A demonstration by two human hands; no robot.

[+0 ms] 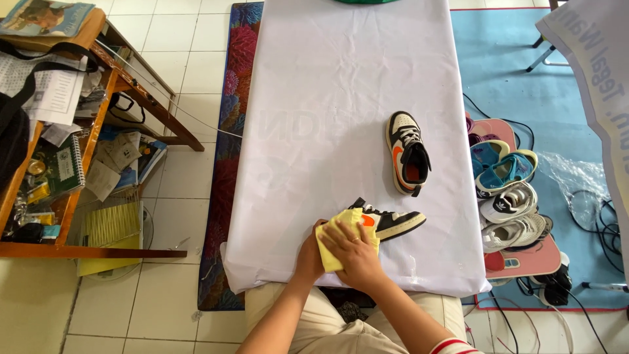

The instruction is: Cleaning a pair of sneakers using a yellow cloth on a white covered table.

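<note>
Head camera view, looking straight down on a long table (pixel 314 78) covered in a plain white cloth. At the near edge, the person's right hand (pixel 357 255) lay flat, fingers spread, pressing a yellow cloth (pixel 341 239) over the heel end of a black, white and orange sneaker (pixel 393 223) that lay on its side. The left hand (pixel 311 252) sat just beside it, partly under the cloth, and appeared to brace the shoe from the left; whether its fingers were curled around the shoe could not be told, because the cloth and the other hand covered them. Both forearms came up from the bottom of the frame and met at the shoe, wrists close together, the right one crossing slightly over.

To wipe well here, it seemed best to keep the shoe pinned with the bracing hand so it did not slide on the smooth cloth, and to work the yellow cloth in short firm strokes along the side panel toward the toe, which stuck out uncovered to the right.

The matching second sneaker (pixel 407 154) stood upright farther up the table, well apart from the hands. On the floor to the right, a pile of other shoes (pixel 508 196) rested on a pink mat (pixel 524 262). A cluttered wooden shelf (pixel 59 164) stood to the left.
</note>
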